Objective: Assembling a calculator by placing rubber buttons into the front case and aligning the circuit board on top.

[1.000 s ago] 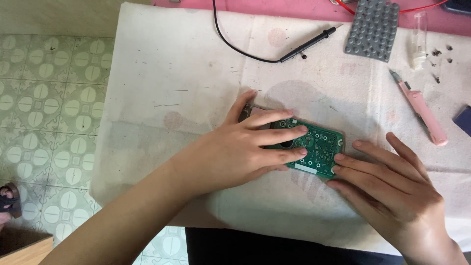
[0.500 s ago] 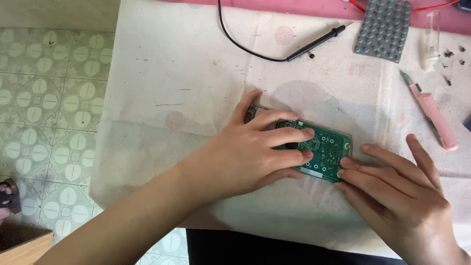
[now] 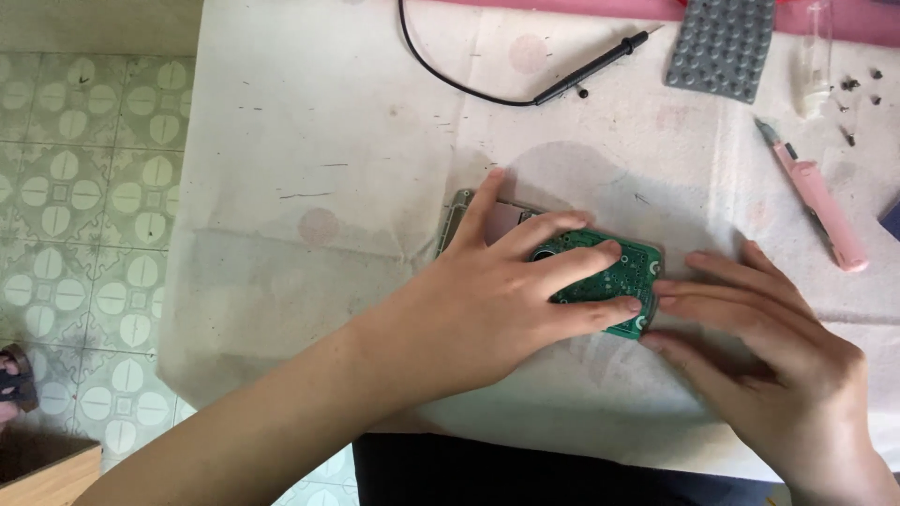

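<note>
Green rectangular circuit board [image 3: 614, 281] lies flat near the middle of the white stained cloth [image 3: 309, 150], pinned under both my hands.

I see the board's green face dotted with small solder points and a round opening near its upper left; it sits over a grey rectangular casing [image 3: 457, 217] that pokes out beside my thumb. My left hand [image 3: 487, 309] lies spread across it, fingers extended and pressing down, not curled. My right hand [image 3: 769, 365] is open too, fingertips touching the board's right edge. A pink utility knife [image 3: 820, 201] lies well apart to the right.
</note>
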